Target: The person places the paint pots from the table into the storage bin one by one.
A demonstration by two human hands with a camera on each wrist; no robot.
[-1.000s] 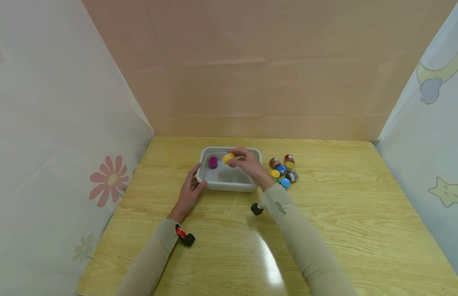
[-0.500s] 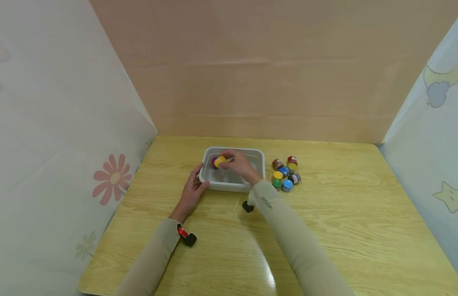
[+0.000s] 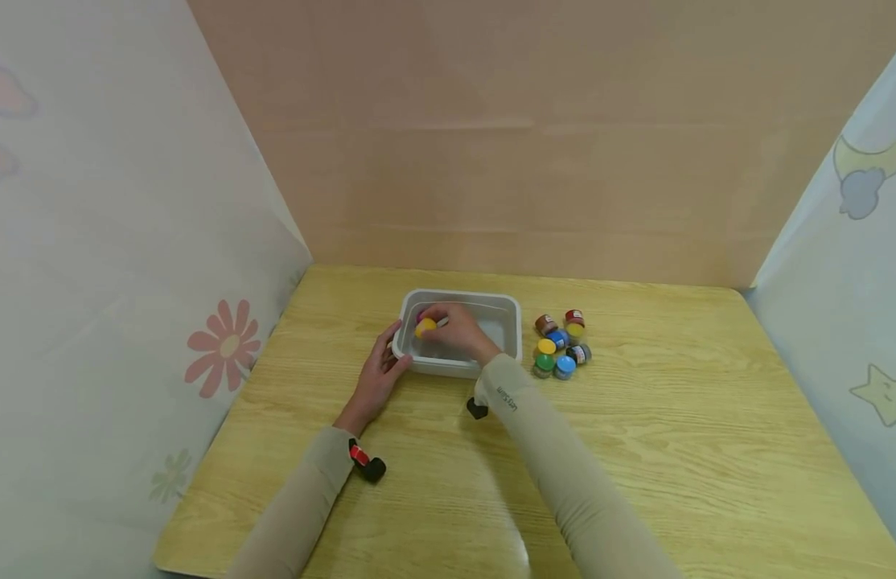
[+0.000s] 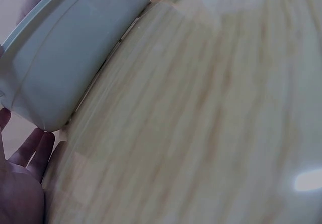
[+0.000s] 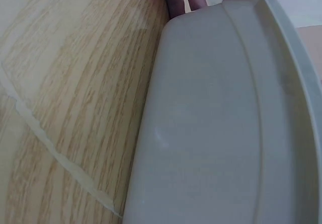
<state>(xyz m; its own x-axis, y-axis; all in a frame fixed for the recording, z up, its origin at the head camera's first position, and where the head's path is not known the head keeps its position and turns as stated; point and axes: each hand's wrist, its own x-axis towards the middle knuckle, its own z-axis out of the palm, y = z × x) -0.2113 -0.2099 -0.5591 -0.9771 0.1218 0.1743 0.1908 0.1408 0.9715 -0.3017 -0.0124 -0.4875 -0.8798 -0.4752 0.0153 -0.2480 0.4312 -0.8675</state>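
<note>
A white plastic bin (image 3: 458, 368) stands on the table, and my left hand (image 3: 376, 379) grips its left end, thumb at the near corner and fingers along the side wall. In the left wrist view, the fingers (image 4: 30, 151) of that hand meet the bin's rounded corner. Inside the bin, toward its left end, my right hand (image 3: 454, 328) pinches a small paint jar with a yellow lid (image 3: 425, 327). Just behind it a purple jar (image 3: 421, 315) shows, mostly covered by the fingers. From the right wrist, only the bin's outer wall (image 5: 201, 113) and left-hand fingers are seen.
Several small paint jars cluster right of the bin, among them a green-lidded one (image 3: 544, 363), a light blue one (image 3: 565, 367) and a red one (image 3: 574, 317). The wood-grain table (image 3: 672, 418) meets a brown backdrop behind and patterned sheets at both sides.
My right hand has carried the yellow jar left and lower into the bin, beside the purple jar, which it now mostly hides. The left hand keeps its place on the bin.
</note>
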